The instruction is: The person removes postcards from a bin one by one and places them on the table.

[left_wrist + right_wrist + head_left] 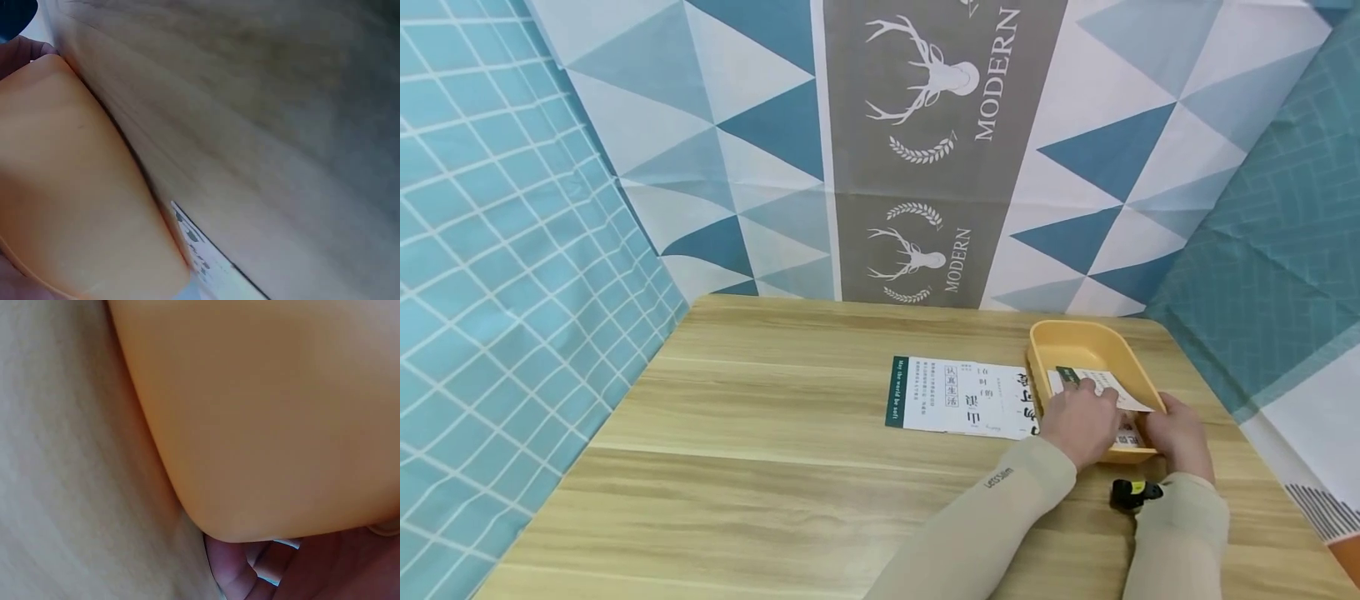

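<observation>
My left hand (1081, 421) reaches over the near left side of a yellow-orange plastic tray (1040, 333) and pinches a white printed card (1112, 383) with a dark green end. That card tilts inside the tray, one corner at the right rim. Under it lies another printed card (1129, 433), partly hidden by the left hand. At the tray's near right corner my right hand (1180, 435) grips the rim; in the right wrist view its curled fingers (228, 565) show below the tray's wall (262, 425).
White printed cards (955, 398) with dark characters and a green left end lie in a row on the wooden table (760, 467), reaching the tray's left side. A patterned cloth (775, 133) hangs behind the table, and blue checked cloth (490, 250) stands along the left.
</observation>
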A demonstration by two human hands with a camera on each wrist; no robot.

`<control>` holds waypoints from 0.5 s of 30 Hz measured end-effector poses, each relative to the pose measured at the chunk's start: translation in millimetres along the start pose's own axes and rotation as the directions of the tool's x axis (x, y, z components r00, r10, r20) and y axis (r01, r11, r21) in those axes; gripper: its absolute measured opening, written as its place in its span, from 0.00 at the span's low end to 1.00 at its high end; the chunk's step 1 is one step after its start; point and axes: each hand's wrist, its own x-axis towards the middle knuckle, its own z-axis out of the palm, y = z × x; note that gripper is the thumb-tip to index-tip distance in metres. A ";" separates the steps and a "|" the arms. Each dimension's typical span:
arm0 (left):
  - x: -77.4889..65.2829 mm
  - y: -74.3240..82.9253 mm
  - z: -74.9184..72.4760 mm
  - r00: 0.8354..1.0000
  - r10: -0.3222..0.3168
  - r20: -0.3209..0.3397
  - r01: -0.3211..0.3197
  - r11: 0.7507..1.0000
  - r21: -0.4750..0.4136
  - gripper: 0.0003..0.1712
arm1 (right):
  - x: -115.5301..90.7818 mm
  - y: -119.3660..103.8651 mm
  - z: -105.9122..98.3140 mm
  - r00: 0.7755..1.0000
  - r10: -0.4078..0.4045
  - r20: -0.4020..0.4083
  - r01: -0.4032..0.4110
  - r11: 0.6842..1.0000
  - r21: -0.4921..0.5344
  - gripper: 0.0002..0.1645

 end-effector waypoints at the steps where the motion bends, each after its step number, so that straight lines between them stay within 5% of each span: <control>1: 0.3 -0.3 0.4 1.000 -0.001 0.000 0.001 1.000 0.002 0.19 | -0.4 0.3 0.3 1.000 0.003 0.001 -0.003 1.000 -0.003 0.35; 5: 2.2 -3.0 2.1 1.000 0.006 -0.012 -0.006 1.000 -0.005 0.25 | -1.6 -0.6 -0.9 1.000 -0.007 0.002 0.007 1.000 -0.007 0.36; 9: 1.9 -7.4 4.9 0.999 0.008 -0.050 -0.009 1.000 -0.013 0.18 | -2.4 0.0 -2.7 1.000 -0.017 0.020 0.017 1.000 -0.014 0.37; 12: 1.0 -9.2 4.8 0.998 -0.033 -0.061 0.027 0.995 -0.091 0.10 | -1.9 1.8 -4.0 0.999 -0.017 0.048 0.018 1.000 -0.014 0.39; 15: 1.3 -8.6 2.3 0.993 -0.112 -0.043 0.098 0.962 -0.255 0.19 | -0.8 2.5 -4.9 0.998 -0.015 0.063 0.016 1.000 -0.016 0.40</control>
